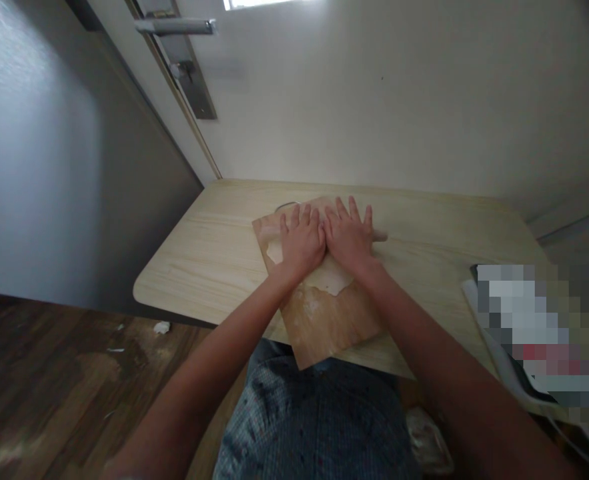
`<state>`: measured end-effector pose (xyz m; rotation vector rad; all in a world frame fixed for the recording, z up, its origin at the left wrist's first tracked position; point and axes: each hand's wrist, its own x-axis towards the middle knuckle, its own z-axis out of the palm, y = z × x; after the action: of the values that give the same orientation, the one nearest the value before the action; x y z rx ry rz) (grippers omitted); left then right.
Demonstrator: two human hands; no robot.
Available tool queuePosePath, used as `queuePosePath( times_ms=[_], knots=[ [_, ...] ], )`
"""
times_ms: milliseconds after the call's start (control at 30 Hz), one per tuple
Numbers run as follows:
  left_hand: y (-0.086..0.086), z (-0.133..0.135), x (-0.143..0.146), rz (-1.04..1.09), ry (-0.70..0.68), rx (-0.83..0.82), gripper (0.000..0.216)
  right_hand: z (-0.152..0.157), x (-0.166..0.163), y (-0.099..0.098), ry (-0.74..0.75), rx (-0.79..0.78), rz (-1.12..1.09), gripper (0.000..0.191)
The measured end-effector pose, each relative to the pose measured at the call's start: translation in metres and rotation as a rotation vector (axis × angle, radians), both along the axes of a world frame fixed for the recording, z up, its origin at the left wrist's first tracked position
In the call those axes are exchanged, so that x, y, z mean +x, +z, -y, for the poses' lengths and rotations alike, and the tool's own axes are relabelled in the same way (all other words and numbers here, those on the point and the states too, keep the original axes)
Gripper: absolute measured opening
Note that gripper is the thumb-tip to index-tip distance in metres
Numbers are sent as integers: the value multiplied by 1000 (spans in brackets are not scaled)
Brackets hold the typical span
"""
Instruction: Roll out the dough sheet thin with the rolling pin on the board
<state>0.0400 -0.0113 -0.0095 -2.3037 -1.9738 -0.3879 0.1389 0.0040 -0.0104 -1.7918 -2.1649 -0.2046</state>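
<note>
Crosswise, rolling pin [381,236] (mostly covered)

- To the left of the board [319,333], a hand could pass low over the table [184,260].
- The left hand [303,241] and right hand [350,233], close together, blocked the board's far half from above; its near half lay open between the forearms [239,333].
- An end of the stick [381,236] jutted out beside the right hand, obstructing a low sweep from that side.
- The white door [354,120] walled off the table's far edge.
- A pile [529,333] occupied the right end; blurring made its height hard to judge.
</note>
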Motion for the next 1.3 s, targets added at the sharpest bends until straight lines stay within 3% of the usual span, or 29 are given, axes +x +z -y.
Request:
queuePosePath(
  times_ms=[200,533,1000,1300],
  knots=[
    [1,-40,4,-8,59,-5,49,-37,0,2,-53,-69,-23,47],
    [10,-88,9,73,105,-114,48,-89,2,12,-38,-212,-42,37],
    [6,-142,7,133,41,-73,34,-141,-3,2,-71,-64,-49,41],
    [12,-157,14,74,-33,-16,33,-157,2,0,-121,-48,-76,38]
  ],
)
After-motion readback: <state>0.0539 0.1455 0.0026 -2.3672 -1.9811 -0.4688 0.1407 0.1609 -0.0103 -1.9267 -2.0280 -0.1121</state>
